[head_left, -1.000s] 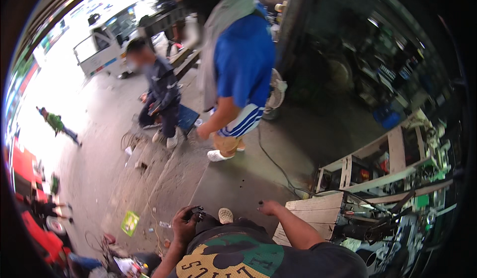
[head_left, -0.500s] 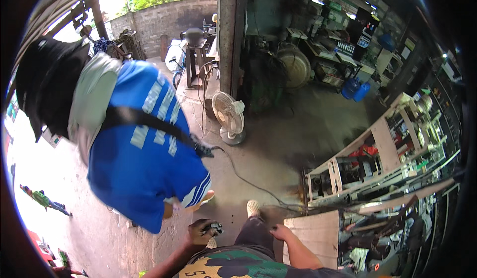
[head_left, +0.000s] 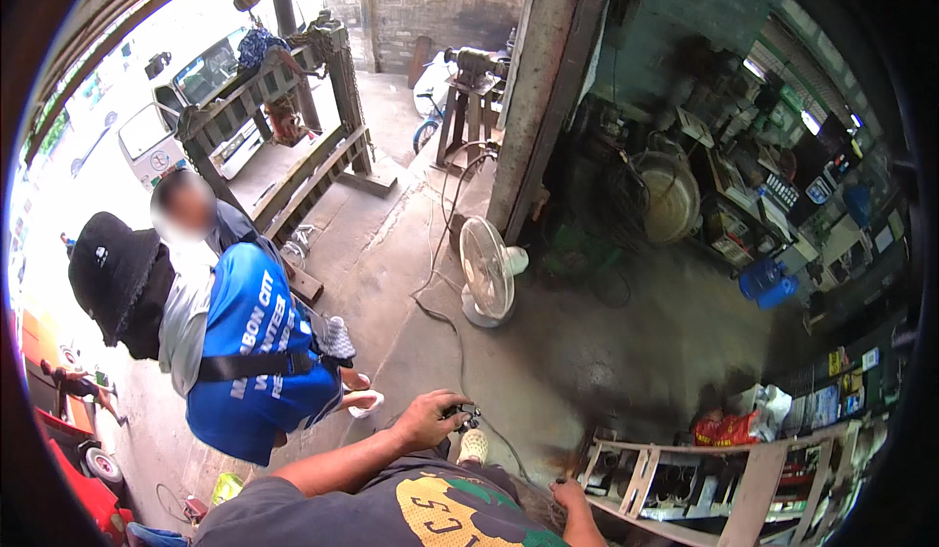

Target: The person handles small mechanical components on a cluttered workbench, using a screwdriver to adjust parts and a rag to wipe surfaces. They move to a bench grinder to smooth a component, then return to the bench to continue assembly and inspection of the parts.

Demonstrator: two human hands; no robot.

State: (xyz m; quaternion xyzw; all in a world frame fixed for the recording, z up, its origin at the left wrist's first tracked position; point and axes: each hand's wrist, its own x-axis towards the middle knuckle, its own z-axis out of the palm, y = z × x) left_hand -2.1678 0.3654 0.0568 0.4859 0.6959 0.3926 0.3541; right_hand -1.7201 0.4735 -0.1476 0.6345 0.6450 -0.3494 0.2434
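1 small part (head_left: 471,417) juts from the left hand (head_left: 430,422).

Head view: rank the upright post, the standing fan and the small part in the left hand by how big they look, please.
1. Upright post
2. Standing fan
3. Small part in the left hand, clearly smallest

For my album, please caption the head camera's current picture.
A left hand holds a small dark object, with a fan ahead and a person in blue nearby.
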